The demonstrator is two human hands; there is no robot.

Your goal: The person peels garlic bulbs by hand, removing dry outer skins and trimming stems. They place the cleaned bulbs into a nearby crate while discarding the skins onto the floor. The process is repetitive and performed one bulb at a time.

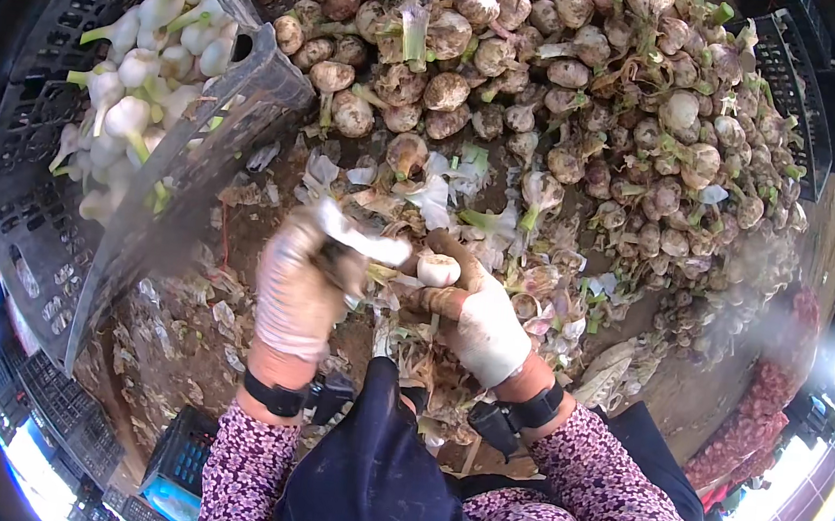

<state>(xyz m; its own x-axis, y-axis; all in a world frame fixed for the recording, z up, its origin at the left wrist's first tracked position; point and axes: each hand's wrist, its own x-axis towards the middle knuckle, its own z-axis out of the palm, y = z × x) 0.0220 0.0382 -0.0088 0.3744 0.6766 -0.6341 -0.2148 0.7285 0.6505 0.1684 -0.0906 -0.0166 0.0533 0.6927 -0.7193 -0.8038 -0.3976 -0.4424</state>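
A white garlic bulb (438, 270) with a brownish top sits between the thumb and fingers of my right hand (483, 323), which wears a white glove with soiled brown fingertips. Just left of the bulb is my left hand (298, 283), also gloved and blurred by motion. A white strip (363, 236) runs from its upper side towards the bulb; whether it is peel or part of the glove is unclear. The left fingers curl inward, so their grip is hidden. Loose garlic skins (431, 194) and cut stem pieces lie beyond and beneath both hands.
Unpeeled, soil-stained garlic bulbs (448, 94) are heaped at the far side and right. At left, a tilted black plastic crate (36, 224) holds clean white garlic bulbs (138, 68). Red mesh sacks (746, 413) lie at the right. A blue-and-black basket (180, 456) stands at lower left.
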